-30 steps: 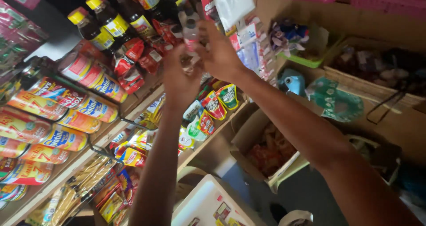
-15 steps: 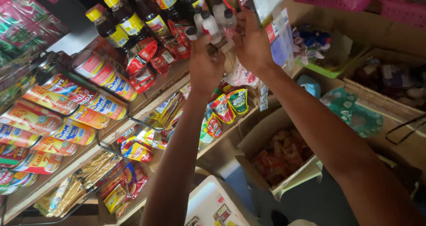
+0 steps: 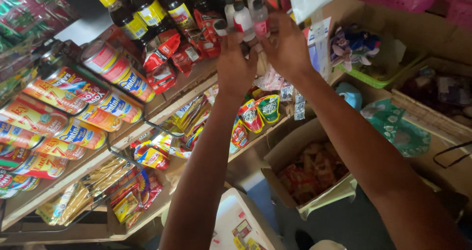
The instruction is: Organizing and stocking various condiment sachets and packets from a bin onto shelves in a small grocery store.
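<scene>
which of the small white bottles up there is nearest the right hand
The rightmost small white bottle, pink-labelled, right at the right hand fingertips; the other two stand further left.

Small bottles point(image 3: 244, 18) stand on the shelf point(image 3: 196, 85), right of the tall bottles point(image 3: 147, 9). Both hands meet at the small bottles. Cans point(image 3: 73, 112) lie left; box point(image 3: 307, 169) lower right, below the basket point(image 3: 432, 112).

Small white plastic bottles point(image 3: 244, 19), four or so, with grey caps and pinkish-red labels, standing upright in a close cluster, caps up, directly above the fingertips of the left hand point(image 3: 235, 66) and right hand point(image 3: 287, 48), the nearest ones touching the fingers of both hands.
</scene>
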